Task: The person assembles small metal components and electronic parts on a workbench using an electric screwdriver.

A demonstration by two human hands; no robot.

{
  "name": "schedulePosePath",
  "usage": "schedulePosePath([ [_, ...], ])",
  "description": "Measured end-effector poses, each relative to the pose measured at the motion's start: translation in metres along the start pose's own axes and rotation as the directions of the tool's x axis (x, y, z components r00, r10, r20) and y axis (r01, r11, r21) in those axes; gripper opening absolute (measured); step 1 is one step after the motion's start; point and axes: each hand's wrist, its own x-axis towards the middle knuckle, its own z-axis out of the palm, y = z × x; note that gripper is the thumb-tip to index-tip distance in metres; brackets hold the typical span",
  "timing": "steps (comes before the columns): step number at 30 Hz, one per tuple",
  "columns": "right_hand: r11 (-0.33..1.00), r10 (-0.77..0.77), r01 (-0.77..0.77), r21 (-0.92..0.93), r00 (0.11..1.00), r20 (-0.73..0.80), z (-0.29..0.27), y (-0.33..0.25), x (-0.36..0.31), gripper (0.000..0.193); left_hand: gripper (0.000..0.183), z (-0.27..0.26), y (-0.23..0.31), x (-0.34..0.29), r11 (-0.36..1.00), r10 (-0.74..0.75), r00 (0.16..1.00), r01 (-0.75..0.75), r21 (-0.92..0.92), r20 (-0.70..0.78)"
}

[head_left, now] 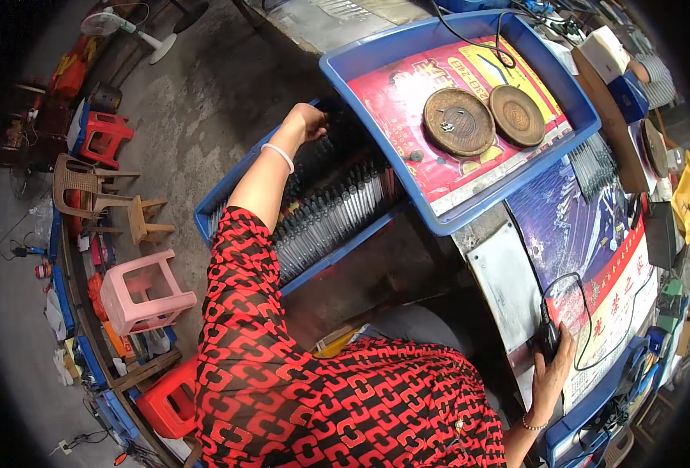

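We see the left hand reaching down into the far corner of a lower blue tray, its grip closing among grey rods laid in rows, likely so one can be picked out; whether it clamps one we cannot tell. The right hand rests at the tabletop's near edge, grip wrapped on a black corded tool. An upper blue tray carries two round brown discs. Plastic stools stand on the concrete floor.
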Motion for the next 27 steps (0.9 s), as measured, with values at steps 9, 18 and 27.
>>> schedulePosePath([
  [9,0.984,0.152,-0.157,0.081,0.986,0.070,-0.012,0.003,0.009,0.062,0.015,-0.026,-0.010,-0.077,0.870,0.479,0.862,-0.491,-0.041,-0.163],
  [18,0.921,0.203,-0.170,0.350,0.977,-0.060,-0.021,0.040,-0.007,0.055,0.033,-0.017,-0.035,-0.056,0.435,0.847,0.531,-0.675,0.597,-0.017],
  [27,0.598,0.295,-0.120,0.793,0.952,-0.078,-0.059,0.014,-0.045,0.053,0.025,0.022,-0.026,-0.036,0.314,0.726,0.681,-0.454,0.834,0.097],
])
